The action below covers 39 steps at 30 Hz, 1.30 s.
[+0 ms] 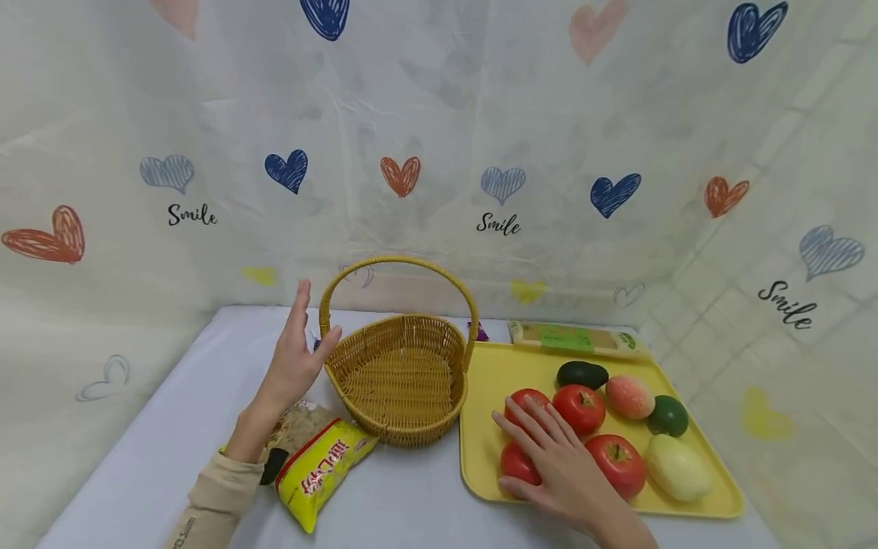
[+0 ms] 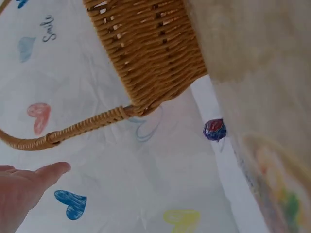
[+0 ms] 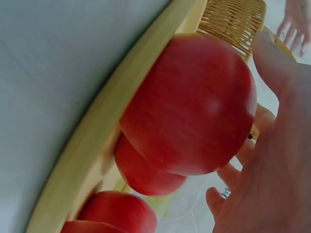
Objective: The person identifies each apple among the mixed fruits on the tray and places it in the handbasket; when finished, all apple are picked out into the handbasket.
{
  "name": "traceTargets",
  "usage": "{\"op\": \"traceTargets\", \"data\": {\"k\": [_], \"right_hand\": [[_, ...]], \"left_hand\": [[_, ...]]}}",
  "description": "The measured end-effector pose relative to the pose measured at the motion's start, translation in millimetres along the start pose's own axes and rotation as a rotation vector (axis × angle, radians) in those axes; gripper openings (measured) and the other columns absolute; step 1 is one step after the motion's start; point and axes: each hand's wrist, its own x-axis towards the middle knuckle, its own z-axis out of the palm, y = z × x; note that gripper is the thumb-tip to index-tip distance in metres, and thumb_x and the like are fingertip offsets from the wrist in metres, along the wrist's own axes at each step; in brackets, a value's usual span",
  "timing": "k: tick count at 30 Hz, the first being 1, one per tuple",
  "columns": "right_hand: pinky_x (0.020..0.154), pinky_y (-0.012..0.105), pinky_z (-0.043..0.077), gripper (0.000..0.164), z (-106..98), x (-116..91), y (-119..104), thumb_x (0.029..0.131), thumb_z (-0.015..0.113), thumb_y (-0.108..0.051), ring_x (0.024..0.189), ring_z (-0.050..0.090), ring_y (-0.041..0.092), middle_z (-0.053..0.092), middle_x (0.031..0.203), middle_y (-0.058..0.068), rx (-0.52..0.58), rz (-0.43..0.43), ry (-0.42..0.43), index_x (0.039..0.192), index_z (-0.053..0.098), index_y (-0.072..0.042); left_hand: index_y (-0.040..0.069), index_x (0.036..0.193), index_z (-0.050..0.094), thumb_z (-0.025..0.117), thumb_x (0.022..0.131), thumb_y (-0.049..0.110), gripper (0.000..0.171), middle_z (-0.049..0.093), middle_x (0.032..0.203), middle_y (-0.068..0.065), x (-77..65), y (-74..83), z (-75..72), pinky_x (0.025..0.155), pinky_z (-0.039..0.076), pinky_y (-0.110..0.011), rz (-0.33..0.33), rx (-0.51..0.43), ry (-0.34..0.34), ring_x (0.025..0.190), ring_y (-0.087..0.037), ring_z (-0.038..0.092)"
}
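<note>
My right hand (image 1: 559, 465) reaches over the yellow tray (image 1: 483, 381), its fingers spread above red apples. The front-left apple (image 1: 517, 463) lies beneath the thumb side, partly covered. In the right wrist view a large apple (image 3: 194, 107) sits beside the palm, with the thumb and fingers extended around its far side; contact is hard to tell. Raised at the left of a wicker basket (image 1: 411, 427) is my left hand (image 1: 293, 366), fingers straight, holding nothing. The basket has a tall arched handle and nothing inside it.
Other apples (image 1: 620, 465), an avocado (image 1: 581, 374), a peach (image 1: 629, 396), a green fruit (image 1: 668, 416) and a pale yellow fruit (image 1: 679, 467) share the tray. A long package (image 1: 579, 339) lies at its back. Yellow snack bag (image 1: 322, 469) sits before the basket; wrapped candy (image 2: 215, 129) is behind.
</note>
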Motion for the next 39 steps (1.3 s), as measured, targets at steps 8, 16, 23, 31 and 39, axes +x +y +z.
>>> {"op": "traceTargets", "data": {"k": [8,16,23,31,39], "right_hand": [[0.126,0.057,0.023,0.09,6,-3,-5,0.082,0.072,-0.069,0.159,0.026,0.024,0.034,0.169,-0.007,0.019,0.015,-0.031,0.159,0.034,-0.042],[0.125,0.018,-0.019,0.09,8,-10,-5,0.082,0.075,-0.067,0.157,0.029,0.029,0.036,0.168,-0.003,0.005,-0.077,-0.015,0.159,0.038,-0.037],[0.13,0.046,0.025,0.092,5,-19,-3,0.081,0.081,-0.057,0.156,0.029,0.027,0.037,0.167,-0.004,0.023,-0.029,-0.113,0.159,0.036,-0.039],[0.101,0.05,0.057,0.086,-3,-18,-3,0.08,0.085,-0.047,0.143,0.048,0.027,0.048,0.158,-0.002,0.022,-0.019,-0.169,0.155,0.044,-0.034],[0.091,0.045,0.062,0.079,-23,-3,-7,0.078,0.088,-0.045,0.135,0.052,0.026,0.057,0.146,0.0,0.039,-0.067,-0.222,0.148,0.053,-0.031]], "left_hand": [[0.016,0.167,0.001,0.057,0.106,0.032,0.085,0.01,0.173,-0.017,-1.5,-6.1,5.0,0.12,0.033,-0.061,-0.078,-0.074,-0.099,0.158,-0.041,0.02],[0.011,0.167,0.0,0.056,0.107,0.031,0.085,0.008,0.173,-0.018,-2.8,-6.6,-2.2,0.119,0.035,-0.062,-0.086,-0.049,-0.12,0.158,-0.043,0.02],[0.013,0.167,-0.001,0.056,0.107,0.031,0.085,0.006,0.174,-0.015,-2.3,-8.9,0.6,0.119,0.034,-0.062,-0.078,-0.061,-0.133,0.158,-0.042,0.019],[0.01,0.166,-0.001,0.055,0.107,0.033,0.085,0.004,0.174,-0.014,1.7,-5.8,1.3,0.119,0.035,-0.061,-0.06,-0.047,-0.151,0.159,-0.04,0.015],[0.014,0.167,-0.003,0.053,0.107,0.038,0.085,0.002,0.175,-0.01,0.0,-5.3,1.7,0.12,0.032,-0.063,-0.074,-0.03,-0.148,0.16,-0.039,0.012]]}}
